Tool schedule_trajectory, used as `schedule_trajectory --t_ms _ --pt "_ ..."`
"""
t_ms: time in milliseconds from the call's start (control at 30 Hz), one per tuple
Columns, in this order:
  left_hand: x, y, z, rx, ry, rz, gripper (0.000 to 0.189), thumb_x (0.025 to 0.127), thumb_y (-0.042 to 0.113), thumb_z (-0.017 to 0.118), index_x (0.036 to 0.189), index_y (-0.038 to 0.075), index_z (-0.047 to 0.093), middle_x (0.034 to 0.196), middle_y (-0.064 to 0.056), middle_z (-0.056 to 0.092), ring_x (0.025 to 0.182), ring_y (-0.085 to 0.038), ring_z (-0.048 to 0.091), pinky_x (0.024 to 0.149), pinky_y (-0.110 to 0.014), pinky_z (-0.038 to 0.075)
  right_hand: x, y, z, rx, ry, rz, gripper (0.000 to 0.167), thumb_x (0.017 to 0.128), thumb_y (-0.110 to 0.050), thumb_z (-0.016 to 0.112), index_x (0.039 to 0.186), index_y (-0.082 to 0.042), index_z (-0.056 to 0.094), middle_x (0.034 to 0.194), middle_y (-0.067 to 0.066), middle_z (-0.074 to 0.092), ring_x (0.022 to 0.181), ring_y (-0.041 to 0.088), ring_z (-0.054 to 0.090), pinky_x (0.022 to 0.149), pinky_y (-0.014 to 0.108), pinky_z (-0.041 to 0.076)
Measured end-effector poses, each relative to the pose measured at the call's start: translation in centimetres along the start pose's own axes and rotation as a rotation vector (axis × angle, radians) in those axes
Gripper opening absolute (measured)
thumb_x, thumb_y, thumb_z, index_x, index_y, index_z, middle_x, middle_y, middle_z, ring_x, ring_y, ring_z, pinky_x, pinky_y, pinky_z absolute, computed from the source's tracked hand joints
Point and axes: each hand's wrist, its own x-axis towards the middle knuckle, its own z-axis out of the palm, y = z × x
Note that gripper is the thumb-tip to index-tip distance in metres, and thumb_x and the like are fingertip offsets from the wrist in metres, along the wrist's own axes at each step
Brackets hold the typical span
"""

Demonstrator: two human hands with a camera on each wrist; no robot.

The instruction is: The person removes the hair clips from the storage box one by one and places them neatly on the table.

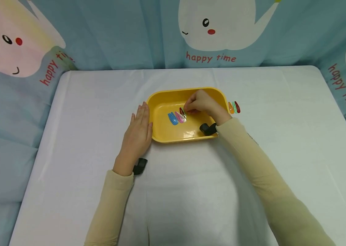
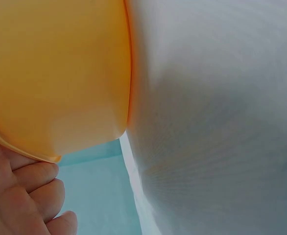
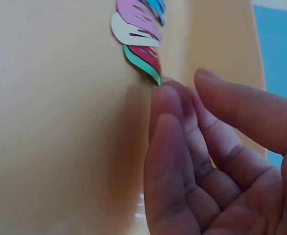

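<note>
Against the left wall of a yellow tray [image 1: 160, 133] rests my left hand [image 1: 137, 133], its fingers extended along the rim. My right hand [image 1: 202, 101] is inside the tray, fingers loosely bent, with the fingertips at the narrow end of a red hair clip [image 3: 147, 55]. In the right wrist view the thumb stands apart from that clip, which overlaps a green hair clip [image 3: 141, 64]. Beside them lie a white hair clip [image 3: 129, 33], a pink hair clip [image 1: 179, 117] and blue hair clips [image 1: 173, 118] in an overlapping row.
Right of the tray, an orange clip [image 1: 231, 108], a green clip [image 1: 234, 107] and a dark red clip [image 1: 237, 107] lie on the white tablecloth [image 1: 283, 136]. A blue curtain [image 1: 124, 34] with whale prints hangs behind the table. Black wrist cameras [image 1: 140, 166] are worn on both wrists.
</note>
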Motion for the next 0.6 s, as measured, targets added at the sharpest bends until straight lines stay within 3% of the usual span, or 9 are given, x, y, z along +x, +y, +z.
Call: schedule_trajectory --t_ms 600 --pt "-0.02 -0.02 0.01 0.006 0.010 0.006 0.055 0.102 0.017 0.035 0.147 -0.006 0.015 0.154 -0.017 0.015 0.143 -0.026 0.012 0.114 -0.046 0.011 0.76 0.20 0.68 -0.097 -0.004 0.012 0.010 0.076 -0.003 0.077 0.072 0.004 0.071 0.062 0.005 0.064 0.053 0.015 0.061 0.054 0.023 0.053"
